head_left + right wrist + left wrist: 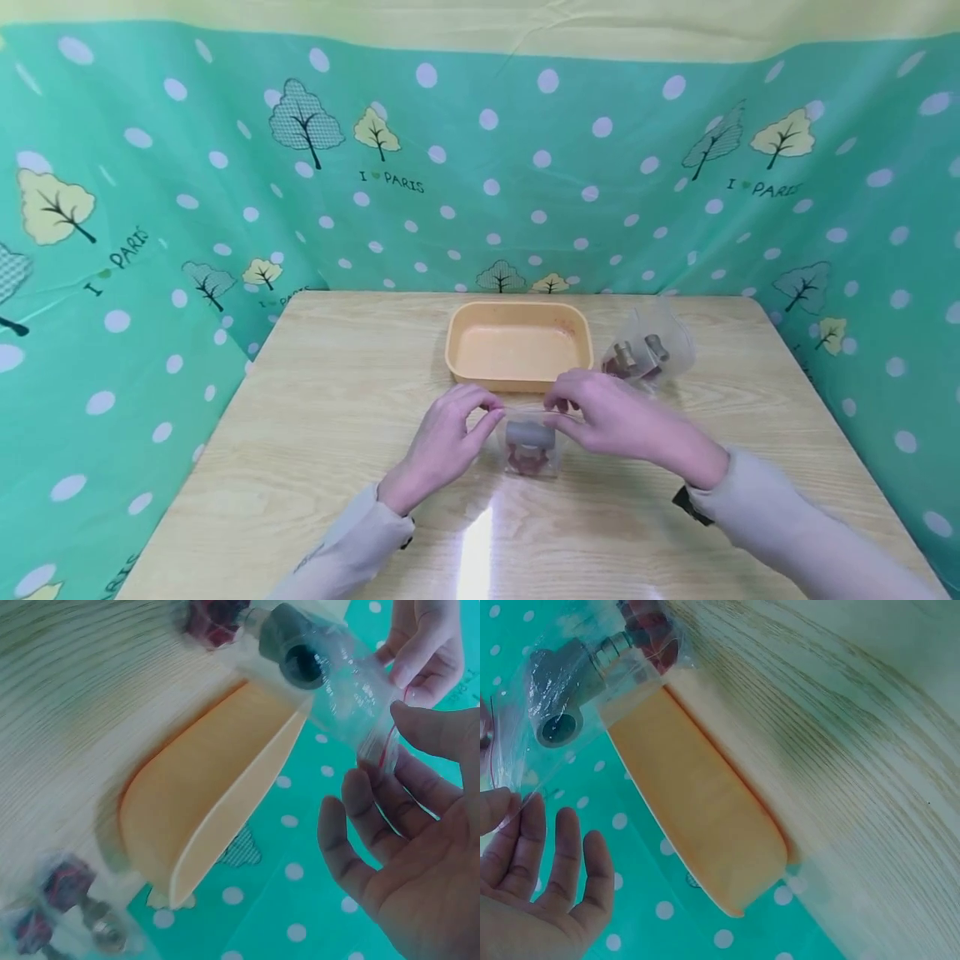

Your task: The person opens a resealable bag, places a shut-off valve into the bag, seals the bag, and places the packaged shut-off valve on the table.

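Observation:
Between my two hands hangs a clear zip bag (555, 462) with a red line along its top. Inside it is a grey plastic pipe valve (529, 434) with a metal stem and a dark red handle (527, 460). My left hand (450, 430) pinches the bag's top left corner between thumb and index finger, its other fingers spread loosely in the left wrist view. The right hand (611, 414) pinches the opposite top corner with thumb and fingers. In the right wrist view, the valve's round socket opening (304, 666) shows through the plastic.
A shallow orange-tan plastic tray (517, 386) stands just beyond my hands on the wooden table (337, 417). To its right lies another clear bag (675, 337) holding valves with metal ends and dark red handles. A green dotted curtain (487, 167) surrounds the table's back and sides.

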Tool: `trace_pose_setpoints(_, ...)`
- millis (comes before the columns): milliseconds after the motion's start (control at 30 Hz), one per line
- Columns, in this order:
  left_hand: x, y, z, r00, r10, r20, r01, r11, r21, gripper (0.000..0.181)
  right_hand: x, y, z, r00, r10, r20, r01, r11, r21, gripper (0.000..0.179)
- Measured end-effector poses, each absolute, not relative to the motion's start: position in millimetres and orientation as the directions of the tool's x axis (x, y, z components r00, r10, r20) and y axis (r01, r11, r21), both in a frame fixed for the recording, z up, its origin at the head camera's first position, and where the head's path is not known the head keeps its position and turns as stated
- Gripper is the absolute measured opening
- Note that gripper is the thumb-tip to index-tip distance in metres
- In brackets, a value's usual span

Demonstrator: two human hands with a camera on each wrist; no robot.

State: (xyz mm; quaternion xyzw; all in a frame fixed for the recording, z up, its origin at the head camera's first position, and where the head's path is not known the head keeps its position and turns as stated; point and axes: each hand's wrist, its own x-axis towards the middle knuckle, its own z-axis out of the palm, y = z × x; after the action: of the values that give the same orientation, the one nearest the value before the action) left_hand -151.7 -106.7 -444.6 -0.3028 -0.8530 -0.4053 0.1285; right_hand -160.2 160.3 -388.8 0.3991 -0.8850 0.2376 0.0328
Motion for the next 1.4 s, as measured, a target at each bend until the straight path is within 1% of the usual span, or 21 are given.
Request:
trace_pose_setpoints(133,-151.2,-106.7,-444.8,-0.787,0.413,0.458,0.616,0.489,0.618,0.006,-161.5,146.5,-389.5,-0.653,-0.704,0.28,-0.752,0.558,-0.353,0.01)
trace_pose_setpoints(267,-150.2,-104.4,-443.6,-0.78,0.416,0.467,0.625,0.481,0.615,0.005,-162.9,135.8,-389.8,-0.632,-0.714,0.303,-0.772,0.544,-0.329,0.007)
trace_pose_setpoints(400,-148.3,-104.3,-443.7,-0.775,0.409,0.481,0.631,0.481,0.609,0.005,-164.3,130.8,-391.2,-0.61,-0.728,0.313,-0.79,0.53,-0.307,0.014)
trace_pose_setpoints(633,-148.1,-107.5,-445.2,-0.793,0.383,0.474,0.609,0.476,0.635,0.004,-162.7,133.3,-391.4,-0.621,-0.73,0.285,-0.781,0.549,-0.296,0.008)
trace_pose_setpoints(767,-148.0,-107.6,-445.7,-0.796,0.388,0.465,0.604,0.466,0.646,0.004,-160.4,134.7,-392.0,-0.607,-0.733,0.306,-0.794,0.545,-0.27,0.013)
trace_pose_setpoints(900,-147.8,-108.1,-445.0,-0.808,0.394,0.439,0.585,0.446,0.677,0.005,-158.8,135.9,-393.9,-0.598,-0.729,0.333,-0.801,0.54,-0.259,0.013)
trace_pose_setpoints(1100,-148.4,-110.4,-443.5,-0.836,0.388,0.387,0.533,0.413,0.739,0.01,-155.0,140.0,-395.9,-0.62,-0.705,0.344,-0.784,0.541,-0.306,0.012)
trace_pose_setpoints(1200,-148.9,-111.3,-442.6,-0.845,0.386,0.369,0.518,0.423,0.743,0.01,-152.2,142.2,-395.8,-0.642,-0.684,0.347,-0.766,0.544,-0.344,0.012)
trace_pose_setpoints(1400,-149.9,-112.6,-442.3,-0.855,0.375,0.358,0.504,0.44,0.743,0.01,-145.1,148.0,-391.2,-0.698,-0.622,0.354,-0.713,0.565,-0.414,0.019)
